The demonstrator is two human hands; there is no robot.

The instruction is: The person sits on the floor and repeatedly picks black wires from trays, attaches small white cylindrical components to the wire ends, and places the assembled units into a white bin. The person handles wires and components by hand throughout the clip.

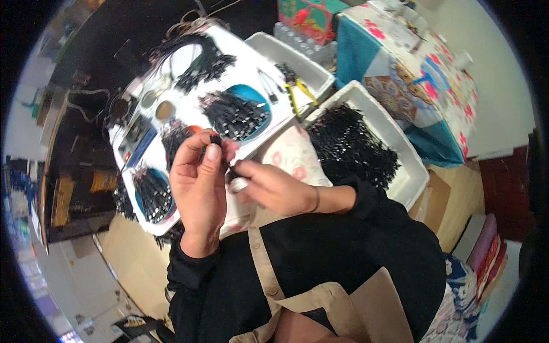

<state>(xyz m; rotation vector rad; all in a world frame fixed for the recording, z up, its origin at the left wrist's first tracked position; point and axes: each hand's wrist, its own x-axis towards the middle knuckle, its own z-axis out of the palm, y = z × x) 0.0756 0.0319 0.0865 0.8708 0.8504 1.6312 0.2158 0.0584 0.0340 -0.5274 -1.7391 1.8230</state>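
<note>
Raised over the front of the white work table [243,68], my left hand [195,186] pinches a small black piece [215,139] between thumb and fingers; it looks like a bundle of cable ends. My right hand [277,187] is close beside it, fingers drawn together and smeared by motion. Something pale and shiny [238,184] shows at its fingers, too blurred to name. Beyond the hands, a blue tray [265,112] holds a fan of black cables [231,114] with silvery tips. Another blue tray [170,212] with similar cables [151,191] lies left of my left hand.
A white plastic bin [416,186] full of black cables [351,146] stands to the right. Yellow-handled pliers [294,98] lie at the table's right edge. More cables [206,66] and small round jars [164,110] are farther back. A flower-patterned cloth [466,114] drapes a stand at far right.
</note>
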